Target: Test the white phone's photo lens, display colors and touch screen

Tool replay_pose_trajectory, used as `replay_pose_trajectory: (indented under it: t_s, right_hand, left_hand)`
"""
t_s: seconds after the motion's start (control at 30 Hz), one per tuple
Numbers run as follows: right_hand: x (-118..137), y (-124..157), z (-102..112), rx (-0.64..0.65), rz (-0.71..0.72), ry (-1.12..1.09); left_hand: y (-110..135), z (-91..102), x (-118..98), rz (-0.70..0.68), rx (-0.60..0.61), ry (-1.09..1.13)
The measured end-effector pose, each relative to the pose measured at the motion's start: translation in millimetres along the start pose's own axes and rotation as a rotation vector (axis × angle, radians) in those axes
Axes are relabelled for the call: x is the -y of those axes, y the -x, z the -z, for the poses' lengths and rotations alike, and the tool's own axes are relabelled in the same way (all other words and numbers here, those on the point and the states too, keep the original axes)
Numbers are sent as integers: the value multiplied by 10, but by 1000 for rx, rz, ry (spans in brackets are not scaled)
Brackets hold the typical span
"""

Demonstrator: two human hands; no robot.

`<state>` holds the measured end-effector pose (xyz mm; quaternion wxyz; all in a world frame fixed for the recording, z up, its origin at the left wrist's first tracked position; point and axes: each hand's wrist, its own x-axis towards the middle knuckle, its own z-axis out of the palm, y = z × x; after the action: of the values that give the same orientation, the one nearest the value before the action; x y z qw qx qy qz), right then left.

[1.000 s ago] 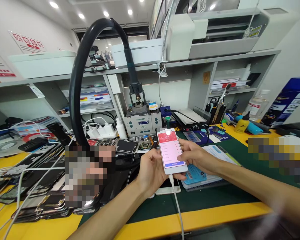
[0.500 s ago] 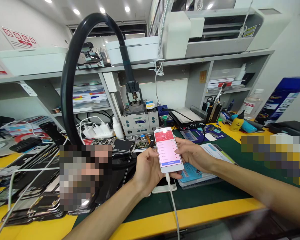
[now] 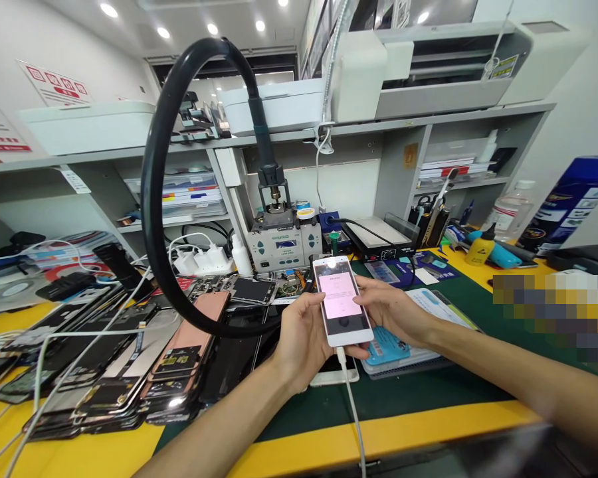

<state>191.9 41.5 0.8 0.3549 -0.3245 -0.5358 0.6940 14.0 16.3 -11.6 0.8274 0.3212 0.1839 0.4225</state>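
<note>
A white smartphone (image 3: 343,302) is held up between both hands, its screen lit with a pale pink box over a dark background. My left hand (image 3: 303,335) is wrapped round its left side, thumb at the screen's edge. From the right, my right hand (image 3: 393,309) grips the other side, its thumb over the screen and fingers behind. A white cable (image 3: 350,398) is plugged into the phone's bottom end and runs down past the table edge. Beneath the hands, another white phone (image 3: 335,378) lies partly hidden on the green mat (image 3: 408,392).
Stacked phone parts (image 3: 179,358) cover the left side. A hot-air station (image 3: 284,245) with a looping black hose (image 3: 152,179) stands behind. Right of the hands lie a blue card packet and notebook (image 3: 403,362); beyond are a yellow bottle (image 3: 480,245) and a blue can (image 3: 568,206).
The phone's screen has gone from a red-topped list to a pink box on a dark background. The view has shifted slightly; both hands keep their hold.
</note>
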Motion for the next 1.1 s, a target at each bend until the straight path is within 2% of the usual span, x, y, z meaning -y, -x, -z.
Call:
replay_pose_trajectory:
  t_s: [0.17, 0.43, 0.73, 1.1]
  right_hand:
    - [4, 0, -11, 16, 6, 9]
    - [9, 11, -41, -26, -1, 43]
    - [11, 13, -54, -52, -11, 71]
    - [-2, 0, -46, -68, -10, 37]
  left_hand:
    - [22, -2, 5, -2, -31, -11]
    - [18, -43, -11, -1, -59, -6]
    - [7, 27, 15, 2, -42, -14]
    - [35, -42, -9, 15, -76, 2]
